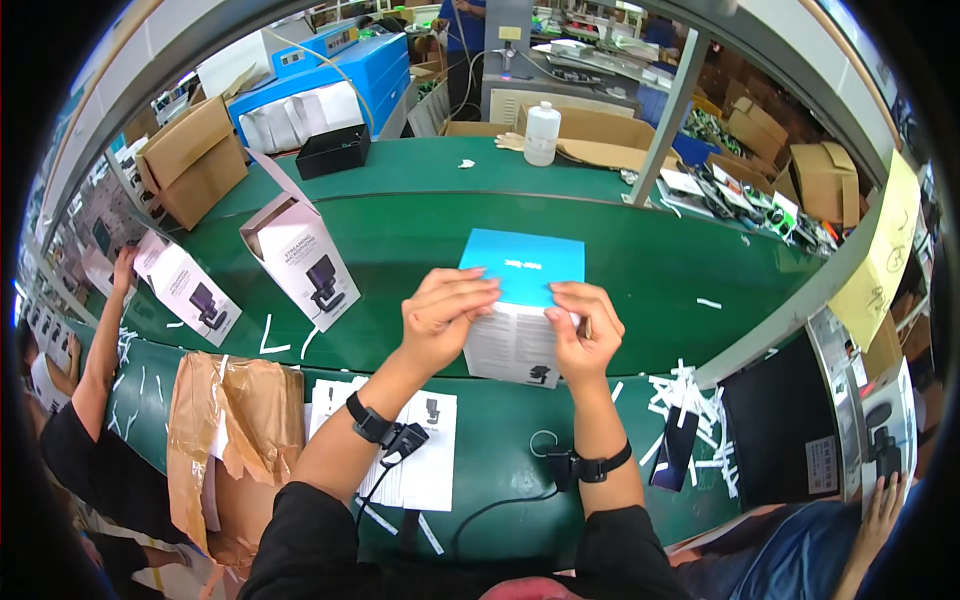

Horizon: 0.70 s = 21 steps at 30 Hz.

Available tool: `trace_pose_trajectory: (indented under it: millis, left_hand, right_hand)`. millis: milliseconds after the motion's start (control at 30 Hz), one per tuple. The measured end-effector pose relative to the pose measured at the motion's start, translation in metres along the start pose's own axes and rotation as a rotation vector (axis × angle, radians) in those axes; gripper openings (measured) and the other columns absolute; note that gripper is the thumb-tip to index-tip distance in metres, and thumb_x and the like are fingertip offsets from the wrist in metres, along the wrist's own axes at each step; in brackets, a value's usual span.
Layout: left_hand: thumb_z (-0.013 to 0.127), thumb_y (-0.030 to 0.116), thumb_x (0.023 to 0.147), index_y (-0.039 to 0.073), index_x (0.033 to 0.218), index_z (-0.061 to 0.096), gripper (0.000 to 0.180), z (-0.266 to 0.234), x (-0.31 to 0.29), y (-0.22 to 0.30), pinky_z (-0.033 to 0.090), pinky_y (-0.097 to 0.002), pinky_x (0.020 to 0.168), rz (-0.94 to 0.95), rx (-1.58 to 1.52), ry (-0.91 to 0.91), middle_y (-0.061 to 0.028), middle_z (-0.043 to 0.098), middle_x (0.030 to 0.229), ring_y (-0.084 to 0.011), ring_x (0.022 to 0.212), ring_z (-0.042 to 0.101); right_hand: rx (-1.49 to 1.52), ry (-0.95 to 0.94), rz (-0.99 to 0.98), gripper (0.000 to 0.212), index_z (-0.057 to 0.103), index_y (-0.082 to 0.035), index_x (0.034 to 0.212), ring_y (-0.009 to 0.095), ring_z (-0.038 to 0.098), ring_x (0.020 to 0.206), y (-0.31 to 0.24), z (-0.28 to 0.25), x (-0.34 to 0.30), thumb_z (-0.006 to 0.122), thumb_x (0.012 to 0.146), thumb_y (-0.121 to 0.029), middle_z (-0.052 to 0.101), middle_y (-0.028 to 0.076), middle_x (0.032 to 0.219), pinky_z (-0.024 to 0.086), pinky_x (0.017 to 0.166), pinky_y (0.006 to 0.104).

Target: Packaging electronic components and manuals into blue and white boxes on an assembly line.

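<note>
The left hand (445, 312) grasps the box (510, 345) at the left of its blue flap (525, 260), the right hand (588, 325) at the right. The box is straight ahead, over the green table (650, 280); whether it rests there is hard to tell. Leaflets (430, 465) lie nearer (white strips (683, 388) are scattered off to the right). An open carton (308, 260) stands at left.

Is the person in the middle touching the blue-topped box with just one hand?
No, both the left hand and the right hand have fingers on the blue-topped box.
</note>
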State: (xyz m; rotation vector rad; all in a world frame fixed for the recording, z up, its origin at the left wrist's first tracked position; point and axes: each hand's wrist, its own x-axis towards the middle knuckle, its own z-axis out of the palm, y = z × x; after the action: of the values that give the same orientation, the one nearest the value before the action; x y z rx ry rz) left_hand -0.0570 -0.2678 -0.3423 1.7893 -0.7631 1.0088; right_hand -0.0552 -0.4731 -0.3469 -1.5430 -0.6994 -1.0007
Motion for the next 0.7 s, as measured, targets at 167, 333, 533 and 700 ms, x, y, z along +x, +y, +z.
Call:
trace_pose_trajectory:
  millis: [167,333,533,700]
  left_hand:
    - [0.077,0.002,0.076,0.008,0.097,0.078,0.021,0.01,0.003,0.001,0.052,-0.0368,0.092,0.034,-0.007,-0.01,-0.0071,0.076,0.103,-0.027,0.105,0.068]
    - [0.077,0.002,0.076,0.009,0.096,0.078,0.022,0.015,0.011,-0.001,0.051,-0.0366,0.091,0.055,0.007,-0.03,-0.0062,0.076,0.103,-0.0259,0.102,0.069]
    - [0.074,0.001,0.078,0.007,0.099,0.077,0.022,0.002,0.02,0.003,0.05,-0.0389,0.097,-0.025,-0.068,-0.11,-0.0081,0.076,0.105,-0.029,0.111,0.067]
    - [0.079,0.005,0.079,0.008,0.133,0.059,0.058,-0.064,0.039,0.053,0.051,-0.0389,0.098,-0.203,-0.313,-0.056,-0.0128,0.056,0.14,-0.0244,0.122,0.059]
  right_hand:
    - [-0.043,0.066,-0.006,0.011,0.067,0.004,0.088,0.024,0.069,0.088,0.01,-0.006,-0.002,0.076,0.084,-0.001,0.071,0.018,0.096,0.054,0.081,0.0327]
    - [-0.036,0.092,0.025,0.009,0.066,0.005,0.089,0.025,0.068,0.092,0.013,-0.008,-0.003,0.073,0.085,0.002,0.07,0.019,0.098,0.054,0.084,0.0341]
    - [-0.074,0.136,-0.039,0.01,0.067,0.005,0.092,0.026,0.069,0.091,0.015,-0.004,0.0,0.072,0.084,0.003,0.07,0.019,0.098,0.055,0.084,0.0348]
    - [-0.179,0.165,-0.111,0.007,0.069,0.004,0.088,0.026,0.07,0.088,0.012,0.007,-0.003,0.073,0.083,0.003,0.072,0.017,0.094,0.055,0.08,0.0335]
